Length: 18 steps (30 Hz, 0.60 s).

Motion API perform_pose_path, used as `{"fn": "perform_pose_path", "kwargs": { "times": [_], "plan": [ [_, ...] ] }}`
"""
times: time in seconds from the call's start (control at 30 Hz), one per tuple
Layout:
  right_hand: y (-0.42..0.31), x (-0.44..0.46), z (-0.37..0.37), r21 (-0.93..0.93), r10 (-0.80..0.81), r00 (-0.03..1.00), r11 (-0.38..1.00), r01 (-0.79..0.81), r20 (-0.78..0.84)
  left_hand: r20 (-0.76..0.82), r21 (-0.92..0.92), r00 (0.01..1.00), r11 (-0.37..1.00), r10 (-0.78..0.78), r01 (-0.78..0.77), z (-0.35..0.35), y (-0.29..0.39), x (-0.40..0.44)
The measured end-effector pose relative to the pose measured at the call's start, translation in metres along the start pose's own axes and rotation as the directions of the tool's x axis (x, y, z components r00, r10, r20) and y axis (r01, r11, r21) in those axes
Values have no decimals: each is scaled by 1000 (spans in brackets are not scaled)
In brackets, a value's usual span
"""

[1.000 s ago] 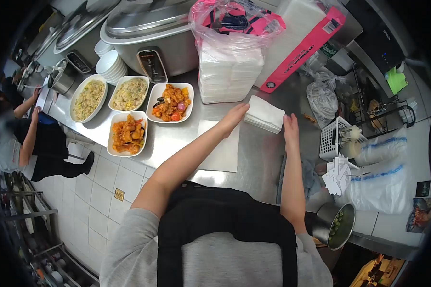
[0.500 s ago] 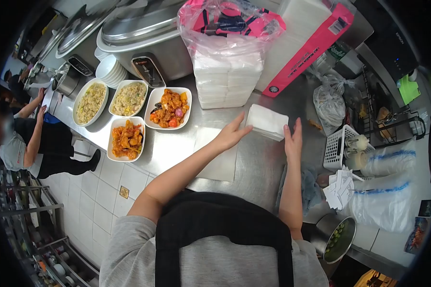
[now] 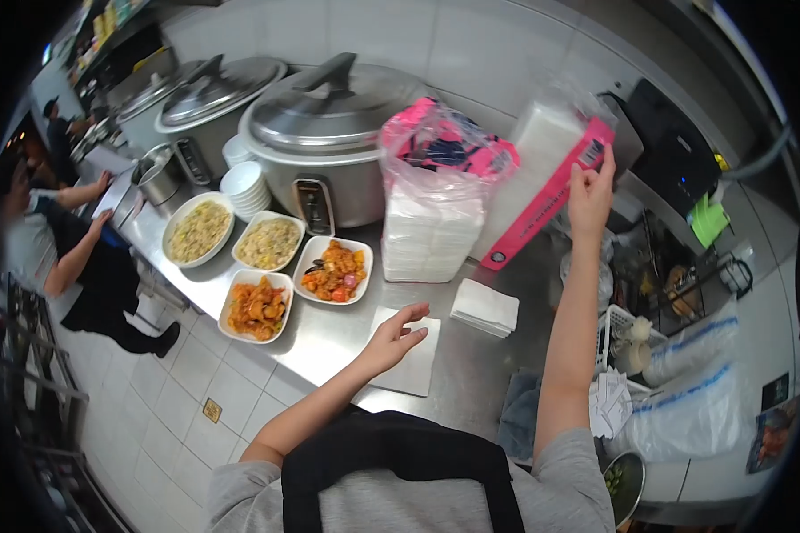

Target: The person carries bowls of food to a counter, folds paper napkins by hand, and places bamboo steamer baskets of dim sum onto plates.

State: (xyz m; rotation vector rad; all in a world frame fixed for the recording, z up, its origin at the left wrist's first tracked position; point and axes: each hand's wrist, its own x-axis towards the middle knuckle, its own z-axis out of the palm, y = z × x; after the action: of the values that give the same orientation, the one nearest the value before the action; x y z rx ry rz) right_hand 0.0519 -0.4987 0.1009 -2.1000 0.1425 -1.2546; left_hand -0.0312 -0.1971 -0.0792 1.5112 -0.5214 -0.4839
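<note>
My left hand (image 3: pixel 393 343) is open, thumb apart from the fingers, over a flat white paper sheet (image 3: pixel 411 377) on the steel counter. Right of it lies a small stack of white napkins (image 3: pixel 485 306), touched by neither hand. My right hand (image 3: pixel 590 200) reaches up to the tall pink-edged napkin pack (image 3: pixel 542 213), its index finger stretched along the upper right end. Whether it touches the plastic is unclear. Beside that pack stands an opened plastic bag of napkins (image 3: pixel 433 226) with a crumpled pink top.
Two dishes of fried rice (image 3: pixel 197 229) and two of saucy orange food (image 3: pixel 333 271) stand on the counter's left. Behind are large rice cookers (image 3: pixel 329 115) and stacked white bowls (image 3: pixel 245 185). A white basket (image 3: pixel 606 333) is at right. A person (image 3: pixel 67 240) stands at far left.
Both hands have left the small napkin stack, which stays on the counter. My right hand has risen to the pink pack; my left has drawn back leftward. The view has tilted upward.
</note>
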Motion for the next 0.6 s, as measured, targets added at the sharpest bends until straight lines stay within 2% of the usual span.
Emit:
{"fn": "perform_pose_path", "kwargs": {
  "times": [0.07,0.13,0.2,0.23,0.27,0.3,0.33,0.37,0.4,0.47,0.5,0.57,0.6],
  "plan": [
    [19,8,1,0,48,991,999,-48,123,-21,-12,1000,1000,8,-8,-6,4,-11],
    [21,9,3,11,-110,991,994,111,-70,-89,-8,996,1000,22,-23,-10,-3,-18],
    [25,10,8,85,-67,983,993,83,-170,-130,-53,991,998,30,-37,-15,-11,-28],
    [46,18,10,24,-249,955,966,256,-159,-127,-20,990,998,54,-57,-19,-14,-33],
    [37,17,0,99,4,998,995,-11,65,-134,17,988,997,72,-70,-22,-14,-38],
    [66,25,4,221,35,998,974,-44,48,-160,33,984,997,76,-72,-24,-12,-44],
    [116,41,16,-5,-258,954,966,260,-153,-179,45,981,996,79,-72,-25,-11,-48],
    [79,28,14,180,28,992,984,-5,-125,-206,46,975,996,81,-73,-27,-12,-50],
    [81,28,18,138,76,991,989,-60,-113,-216,41,973,996,81,-74,-29,-14,-54],
    [107,42,12,251,36,977,964,-88,208,-271,51,960,997,74,-62,-32,-11,-66],
    [91,38,19,261,27,975,962,-85,218,-263,58,962,997,73,-59,-32,-9,-68],
    [45,17,22,306,143,985,946,-107,-97,-281,51,957,997,68,-56,-34,-7,-76],
    [51,19,21,302,146,984,947,-111,-99,-289,45,955,998,62,-51,-35,-7,-81]
  ]
}}
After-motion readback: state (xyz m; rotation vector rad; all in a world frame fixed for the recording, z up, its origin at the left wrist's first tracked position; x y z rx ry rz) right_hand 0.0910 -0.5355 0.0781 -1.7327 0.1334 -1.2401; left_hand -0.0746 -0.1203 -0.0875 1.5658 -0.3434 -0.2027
